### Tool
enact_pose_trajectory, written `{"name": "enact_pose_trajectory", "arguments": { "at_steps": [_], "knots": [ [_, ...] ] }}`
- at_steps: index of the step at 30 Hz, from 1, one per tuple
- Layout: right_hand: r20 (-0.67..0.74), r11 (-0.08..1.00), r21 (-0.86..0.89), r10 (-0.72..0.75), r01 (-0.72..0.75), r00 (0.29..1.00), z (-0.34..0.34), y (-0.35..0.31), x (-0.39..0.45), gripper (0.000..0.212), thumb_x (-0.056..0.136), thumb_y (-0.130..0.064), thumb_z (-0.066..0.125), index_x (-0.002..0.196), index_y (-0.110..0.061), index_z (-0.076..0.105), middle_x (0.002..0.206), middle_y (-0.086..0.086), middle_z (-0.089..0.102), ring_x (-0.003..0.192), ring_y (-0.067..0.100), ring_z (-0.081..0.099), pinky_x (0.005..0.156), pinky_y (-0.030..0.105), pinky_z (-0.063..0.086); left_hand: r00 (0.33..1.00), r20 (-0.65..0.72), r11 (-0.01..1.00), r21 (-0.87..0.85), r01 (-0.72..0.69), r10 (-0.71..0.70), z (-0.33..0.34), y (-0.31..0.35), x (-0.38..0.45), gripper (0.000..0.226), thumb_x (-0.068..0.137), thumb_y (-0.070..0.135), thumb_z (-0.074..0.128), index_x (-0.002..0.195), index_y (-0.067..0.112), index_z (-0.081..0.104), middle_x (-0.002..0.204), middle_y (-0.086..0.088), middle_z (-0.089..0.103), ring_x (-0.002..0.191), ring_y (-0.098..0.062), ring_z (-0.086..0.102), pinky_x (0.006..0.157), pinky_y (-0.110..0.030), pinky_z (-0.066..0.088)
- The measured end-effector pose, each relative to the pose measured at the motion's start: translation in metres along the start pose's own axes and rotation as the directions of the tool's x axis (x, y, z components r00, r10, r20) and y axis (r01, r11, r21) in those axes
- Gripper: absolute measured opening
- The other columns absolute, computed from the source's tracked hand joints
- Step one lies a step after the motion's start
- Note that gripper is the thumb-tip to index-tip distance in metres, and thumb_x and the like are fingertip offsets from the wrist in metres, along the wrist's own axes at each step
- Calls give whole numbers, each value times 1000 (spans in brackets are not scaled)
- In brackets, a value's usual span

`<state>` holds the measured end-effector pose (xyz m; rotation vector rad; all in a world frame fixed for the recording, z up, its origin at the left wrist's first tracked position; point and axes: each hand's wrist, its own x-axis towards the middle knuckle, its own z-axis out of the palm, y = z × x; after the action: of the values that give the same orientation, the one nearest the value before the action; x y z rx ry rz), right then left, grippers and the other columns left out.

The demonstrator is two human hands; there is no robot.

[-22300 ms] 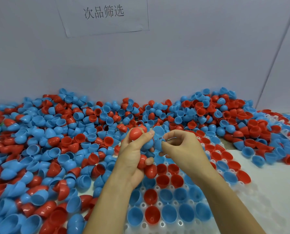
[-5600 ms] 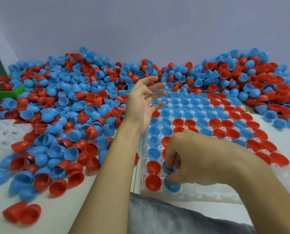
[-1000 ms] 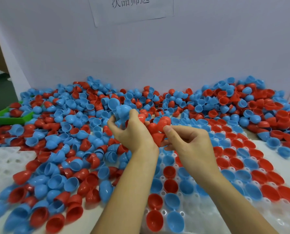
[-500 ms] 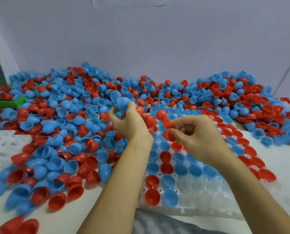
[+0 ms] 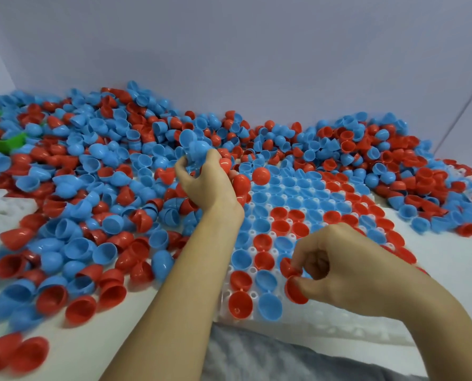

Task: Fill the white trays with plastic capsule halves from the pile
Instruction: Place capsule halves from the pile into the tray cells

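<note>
Nearest the viewer, a strip of grey fabric point(image 5: 256, 353) lies along the table's point(image 5: 136, 320) front edge. Just beyond it, the right hand point(image 5: 347, 273) hovers low over the near rows of the white tray point(image 5: 325, 325), thumb and fingers pinching a red capsule half point(image 5: 293, 291) at its rim; a second red half point(image 5: 288, 266) sits against the curled fingers just above. Red and blue halves already sit open side up in the tray pockets beside that hand, while the pockets nearest the front edge stand unfilled. Farther back, the left hand point(image 5: 206, 182) is raised over the tray's far left corner, fingers closed around a clutch of blue and red halves point(image 5: 199, 149). Behind and to the left, the pile point(image 5: 92, 171) of loose halves spreads to the wall point(image 5: 256, 50), with a green bin point(image 5: 4, 144) at the far left.
</note>
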<state>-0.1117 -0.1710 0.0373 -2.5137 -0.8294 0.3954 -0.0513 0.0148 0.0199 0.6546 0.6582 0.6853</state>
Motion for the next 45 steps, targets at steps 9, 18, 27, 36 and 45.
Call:
{"name": "enact_pose_trajectory", "arguments": {
  "at_steps": [9, 18, 27, 36, 45],
  "knots": [
    [124, 972, -219, 120, -90, 985, 11, -10, 1, 16, 75, -40, 77, 78, -30, 65, 61, -34, 53, 49, 6, 49, 42, 19, 36, 1000, 12, 1000, 21, -13, 13, 1, -3, 2, 27, 87, 11, 64, 106, 30, 59, 87, -6, 63, 43, -8, 47, 52, -28, 46],
    [140, 980, -165, 131, -107, 981, 8, -7, 2, 18, 75, -46, 78, 85, -35, 68, 62, -23, 56, 49, 7, 49, 47, 20, 38, 1000, 30, 999, 42, -11, 10, 1, -5, 2, 27, 87, 11, 63, 101, 34, 59, 81, -4, 62, 42, -7, 49, 50, -27, 45],
    [-39, 994, -111, -26, 22, 999, -29, -13, 25, 12, 90, -37, 68, 101, -43, 66, 73, -20, 67, 71, -9, 64, 57, 14, 49, 997, 63, 998, 32, 47, -49, 2, -6, 4, 31, 86, 11, 64, 112, 28, 61, 67, 1, 59, 41, -8, 46, 48, -26, 45],
    [-451, 968, 249, 93, 25, 887, 4, 8, 80, 9, 91, -25, 71, 98, -28, 76, 84, -13, 72, 72, 4, 66, 71, 15, 52, 931, 173, 946, 9, 325, -322, 4, -9, 10, 11, 82, 13, 56, 88, 20, 49, 59, 3, 43, 43, -11, 41, 44, -20, 41],
    [-686, 850, 402, 33, 341, 727, 20, -5, 84, 29, 83, -11, 77, 97, -36, 71, 81, -9, 71, 70, 11, 67, 65, 22, 56, 865, 298, 914, 93, 396, -405, 3, -9, 4, 39, 84, 14, 52, 48, 16, 38, 46, 3, 37, 34, -11, 43, 41, -21, 42]
  ]
}}
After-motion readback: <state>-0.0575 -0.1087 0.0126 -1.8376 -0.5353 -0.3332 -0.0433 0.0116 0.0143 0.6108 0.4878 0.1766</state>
